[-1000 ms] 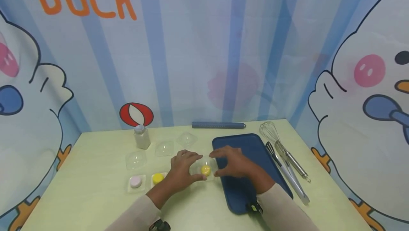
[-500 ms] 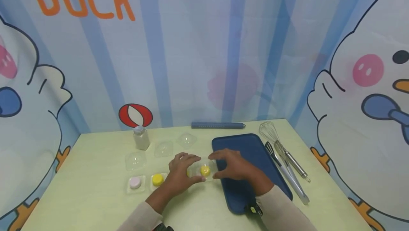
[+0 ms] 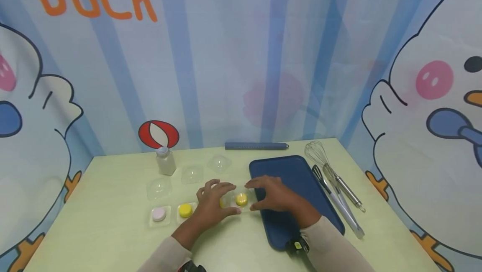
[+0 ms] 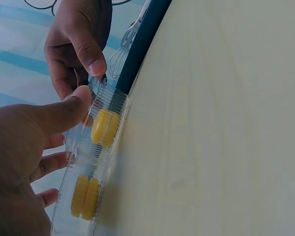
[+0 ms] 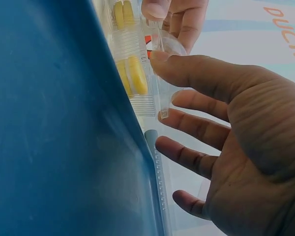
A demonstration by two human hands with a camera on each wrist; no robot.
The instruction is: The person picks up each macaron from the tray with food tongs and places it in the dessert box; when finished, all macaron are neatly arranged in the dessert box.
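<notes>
Both hands are around a clear plastic lid (image 3: 242, 190) over a yellow macaron (image 3: 241, 199). My left hand (image 3: 212, 203) holds its left side, thumb at the near edge and fingers at the far one. On the right side, my right hand (image 3: 274, 196) grips it likewise, its lower fingers spread in the right wrist view. The lid lies close over the clear tray under the macaron (image 4: 104, 128). Another yellow macaron (image 4: 85, 196) sits in clear plastic beside it, mostly hidden behind the left hand in the head view.
A pink macaron (image 3: 159, 214) and a yellow macaron (image 3: 185, 210) sit in uncovered trays at left. Several domed lids (image 3: 192, 174) lie behind, near a jar (image 3: 166, 161). Right are a blue tray (image 3: 286, 171), a whisk (image 3: 335, 175) and tongs (image 3: 340, 205); a blue bar (image 3: 257, 146) lies behind.
The lid has come down slightly over the yellow macaron. Both hands have shifted a little to the left and keep their hold; the edge of the neighbouring macaron now shows by the left hand.
</notes>
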